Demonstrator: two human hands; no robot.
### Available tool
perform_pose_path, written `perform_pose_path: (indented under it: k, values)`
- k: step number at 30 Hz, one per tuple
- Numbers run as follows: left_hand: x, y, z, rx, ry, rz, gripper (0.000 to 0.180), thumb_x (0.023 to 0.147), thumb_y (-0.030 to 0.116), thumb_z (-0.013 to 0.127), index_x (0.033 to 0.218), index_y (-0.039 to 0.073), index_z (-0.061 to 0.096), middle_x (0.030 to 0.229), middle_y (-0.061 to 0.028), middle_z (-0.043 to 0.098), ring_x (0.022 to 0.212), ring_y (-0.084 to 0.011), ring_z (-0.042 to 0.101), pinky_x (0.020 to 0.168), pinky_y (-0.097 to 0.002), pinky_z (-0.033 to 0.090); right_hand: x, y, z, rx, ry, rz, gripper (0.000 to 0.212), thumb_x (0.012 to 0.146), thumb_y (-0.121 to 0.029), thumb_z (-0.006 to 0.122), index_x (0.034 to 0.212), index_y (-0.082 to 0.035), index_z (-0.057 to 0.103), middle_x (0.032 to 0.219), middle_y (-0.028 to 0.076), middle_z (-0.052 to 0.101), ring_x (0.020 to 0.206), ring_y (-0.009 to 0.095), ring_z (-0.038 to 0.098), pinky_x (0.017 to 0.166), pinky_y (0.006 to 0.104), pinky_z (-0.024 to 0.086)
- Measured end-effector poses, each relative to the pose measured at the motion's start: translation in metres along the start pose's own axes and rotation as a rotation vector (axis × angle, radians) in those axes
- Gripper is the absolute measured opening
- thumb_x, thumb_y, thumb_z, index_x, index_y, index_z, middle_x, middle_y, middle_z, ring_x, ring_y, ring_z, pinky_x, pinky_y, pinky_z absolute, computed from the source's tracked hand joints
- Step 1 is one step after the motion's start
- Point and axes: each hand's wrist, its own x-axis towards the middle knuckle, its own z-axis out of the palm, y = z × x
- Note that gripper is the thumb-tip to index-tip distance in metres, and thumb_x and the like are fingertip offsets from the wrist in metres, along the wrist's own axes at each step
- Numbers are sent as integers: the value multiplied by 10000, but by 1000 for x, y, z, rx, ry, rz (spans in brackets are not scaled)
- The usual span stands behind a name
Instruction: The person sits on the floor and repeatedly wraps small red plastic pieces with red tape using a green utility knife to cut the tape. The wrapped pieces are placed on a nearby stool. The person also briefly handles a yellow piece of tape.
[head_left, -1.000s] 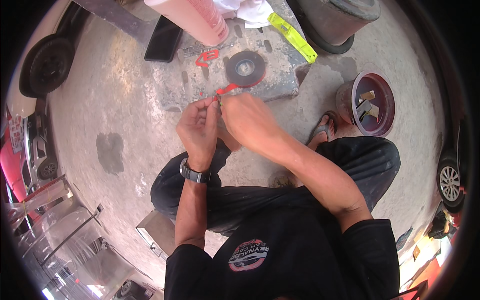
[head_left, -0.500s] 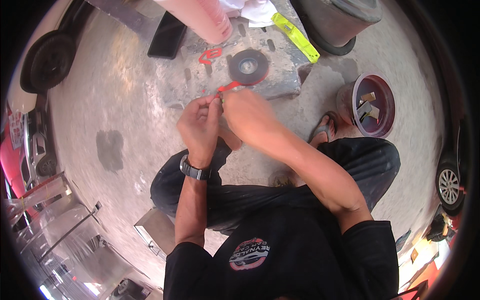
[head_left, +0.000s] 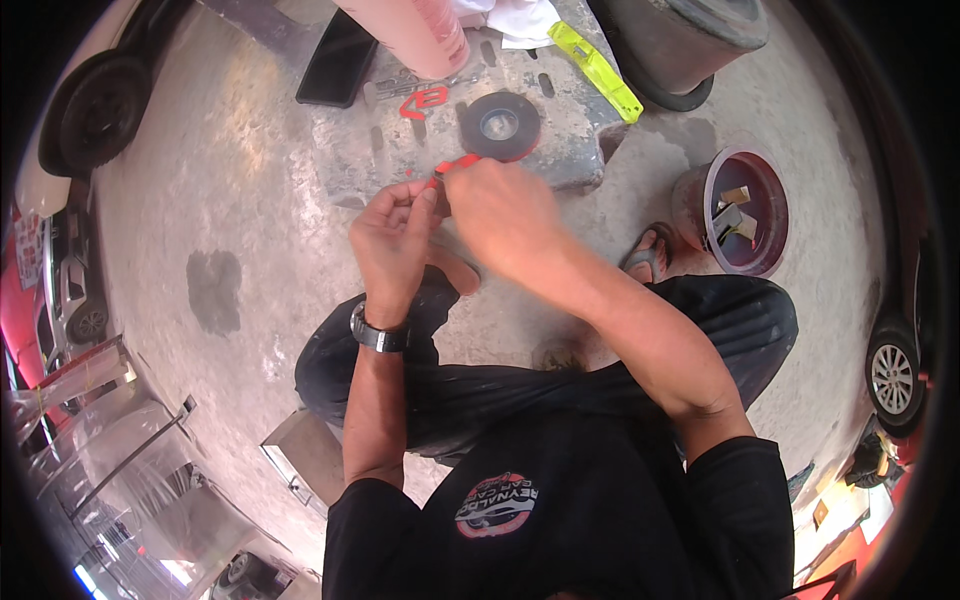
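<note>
My left hand (head_left: 392,240), with a watch on its wrist, pinches a small dark piece with red on it (head_left: 437,181) between thumb and fingers. My right hand (head_left: 505,210) meets it from the right, closed on a strip of red-backed tape (head_left: 461,163); its fingertips are mostly hidden behind the back of the hand. Just beyond them lies a dark grey roll of tape (head_left: 527,128) with a red edge. Left of the roll, a red letter-shaped emblem (head_left: 428,99) rests flat on a scuffed grey low stand (head_left: 345,150).
A black phone (head_left: 338,60), a pink cylindrical container (head_left: 415,40), a white cloth (head_left: 525,22) and a neon-yellow strip-shaped object (head_left: 597,72) are on the stand. To its right are a grey bucket (head_left: 670,60) and a dark red bucket (head_left: 690,205) holding small pieces. My feet flank the hands.
Both hands stay together near the stand's front edge, with the left a little lower and further left. The red strip now shows closer to the left fingertips.
</note>
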Motion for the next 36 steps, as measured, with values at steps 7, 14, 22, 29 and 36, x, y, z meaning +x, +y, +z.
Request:
perform_pose_path:
  k: [7, 14, 22, 29, 36]
  values:
    - [0, 2, -2, 8, 0, -15, 227, 971, 97, 742, 1141, -46, 698, 947, -66, 749, 762, -82, 696, 668, -217, 571, -15, 25, 3, 541, -77, 106, 230, 986, -140, 555, 903, 53, 647, 720, 169, 674, 550, 276, 699, 510, 380, 562]
    - [0, -1, -1, 5, 2, 13, 215, 969, 94, 744, 1130, -41, 699, 965, -58, 742, 766, -76, 692, 662, -208, 564, -9, 24, -1, 954, -259, 352, 293, 1004, -171, 547, 835, 55, 624, 670, 75, 604, 491, 172, 659, 427, 293, 518]
    - [0, -3, -1, 5, -16, 43, 208, 970, 85, 739, 1135, -34, 696, 952, -50, 737, 776, -72, 693, 664, -201, 563, -1, 21, -5, 941, -312, 335, 280, 1000, -155, 538, 878, 73, 647, 669, 79, 607, 462, 167, 641, 405, 296, 503]
    - [-1, -5, -1, 5, -20, 65, 202, 975, 77, 732, 1137, -39, 693, 943, -51, 736, 776, -72, 692, 676, -205, 564, 3, 21, -5, 804, -328, 290, 261, 977, -126, 516, 849, 71, 629, 643, 77, 596, 456, 167, 636, 400, 304, 498]
    - [-3, -4, 2, 1, -8, 104, 197, 976, 70, 729, 1130, -47, 693, 928, -55, 738, 768, -76, 691, 685, -205, 558, 5, 19, -6, 652, -249, 229, 283, 956, -95, 506, 730, 61, 574, 561, 105, 568, 442, 195, 640, 397, 327, 501]
